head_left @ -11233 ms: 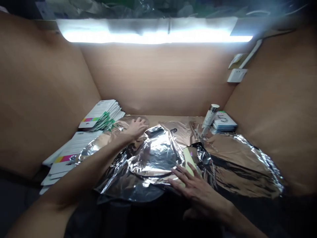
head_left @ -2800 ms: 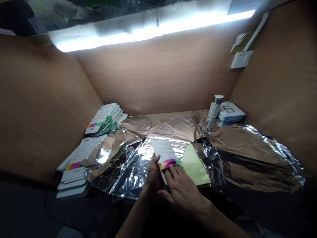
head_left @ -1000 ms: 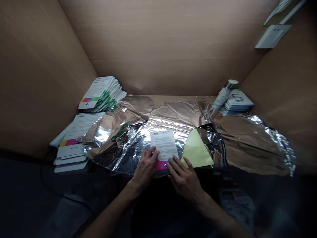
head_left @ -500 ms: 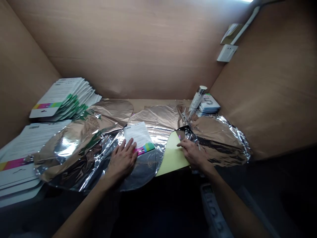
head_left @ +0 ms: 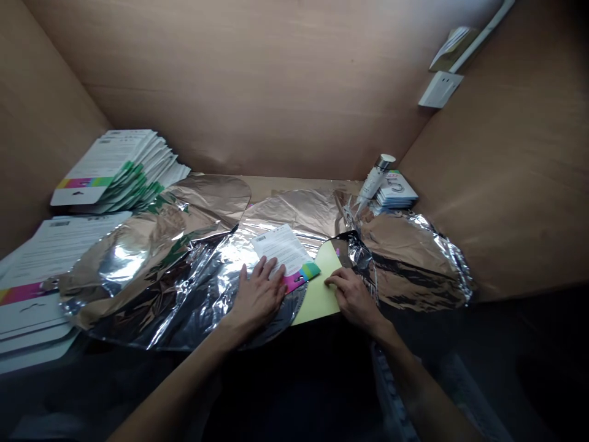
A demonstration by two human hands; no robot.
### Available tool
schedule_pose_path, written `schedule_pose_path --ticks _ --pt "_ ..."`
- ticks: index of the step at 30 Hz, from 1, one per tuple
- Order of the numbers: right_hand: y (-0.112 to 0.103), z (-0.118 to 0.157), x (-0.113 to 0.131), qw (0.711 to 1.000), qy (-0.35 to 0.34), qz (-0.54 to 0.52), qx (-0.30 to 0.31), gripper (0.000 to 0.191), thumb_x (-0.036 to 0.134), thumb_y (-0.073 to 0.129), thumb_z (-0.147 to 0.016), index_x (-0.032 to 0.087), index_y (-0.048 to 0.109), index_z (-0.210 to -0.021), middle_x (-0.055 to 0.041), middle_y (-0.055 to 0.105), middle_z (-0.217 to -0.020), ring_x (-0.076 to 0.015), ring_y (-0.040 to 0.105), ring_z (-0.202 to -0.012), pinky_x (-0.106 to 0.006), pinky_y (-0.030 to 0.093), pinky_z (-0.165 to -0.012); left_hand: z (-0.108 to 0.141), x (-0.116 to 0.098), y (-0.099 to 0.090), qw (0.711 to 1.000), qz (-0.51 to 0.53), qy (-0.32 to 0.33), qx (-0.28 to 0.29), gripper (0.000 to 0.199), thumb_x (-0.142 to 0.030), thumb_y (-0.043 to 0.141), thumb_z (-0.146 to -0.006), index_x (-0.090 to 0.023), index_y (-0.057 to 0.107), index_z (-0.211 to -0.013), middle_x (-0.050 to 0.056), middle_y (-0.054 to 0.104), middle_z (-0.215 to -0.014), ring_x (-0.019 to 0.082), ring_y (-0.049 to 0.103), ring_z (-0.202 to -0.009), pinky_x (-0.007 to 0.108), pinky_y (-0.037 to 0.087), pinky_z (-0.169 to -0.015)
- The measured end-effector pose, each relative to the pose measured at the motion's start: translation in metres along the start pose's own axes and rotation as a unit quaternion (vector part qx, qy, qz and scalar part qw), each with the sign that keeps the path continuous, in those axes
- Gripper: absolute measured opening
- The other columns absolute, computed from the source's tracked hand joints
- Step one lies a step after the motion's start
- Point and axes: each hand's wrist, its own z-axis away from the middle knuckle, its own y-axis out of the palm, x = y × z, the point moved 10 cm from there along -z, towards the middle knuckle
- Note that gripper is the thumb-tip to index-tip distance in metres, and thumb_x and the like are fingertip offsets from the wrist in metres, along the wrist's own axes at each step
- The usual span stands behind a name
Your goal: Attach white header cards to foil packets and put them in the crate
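Note:
My left hand [head_left: 260,291] lies with spread fingers over the lower edge of a white printed card [head_left: 281,245] with a coloured band. Under the card is a large silver foil sheet [head_left: 197,307]. To the right, my right hand [head_left: 352,291] rests at the edge of a pale yellow sheet [head_left: 317,301], its fingers curled and the index finger and thumb near the paper; whether they grip anything is too small to tell. Crumpled dark foil [head_left: 359,248] sits just above my right hand.
Stacks of printed cards [head_left: 99,169] and larger packets [head_left: 59,245] stand at the left. A capped bottle [head_left: 377,178] leans beside a small stack with a 5 on it [head_left: 396,187] at the back right. More foil [head_left: 414,264] spreads right. A socket [head_left: 440,89] is on the wall.
My left hand and the printed card have moved right, and the card now overlaps the yellow sheet's left edge. My right hand has shifted slightly. The camera view has tilted a little.

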Motion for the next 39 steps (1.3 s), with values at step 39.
schedule_pose_path --ticks 39 --pt "-0.012 -0.035 0.018 0.993 -0.067 0.020 0.095 0.014 0.021 0.043 -0.105 0.024 0.052 -0.095 -0.0039 0.061 -0.097 -0.0226 0.057 -0.096 -0.040 0.040 -0.092 -0.018 -0.011 0.001 0.990 0.104 -0.024 -0.089 0.043 -0.043 0.050 -0.100 -0.029 0.058 -0.139 0.008 0.050 -0.156 0.032 0.034 -0.150 0.062 0.020 -0.121"
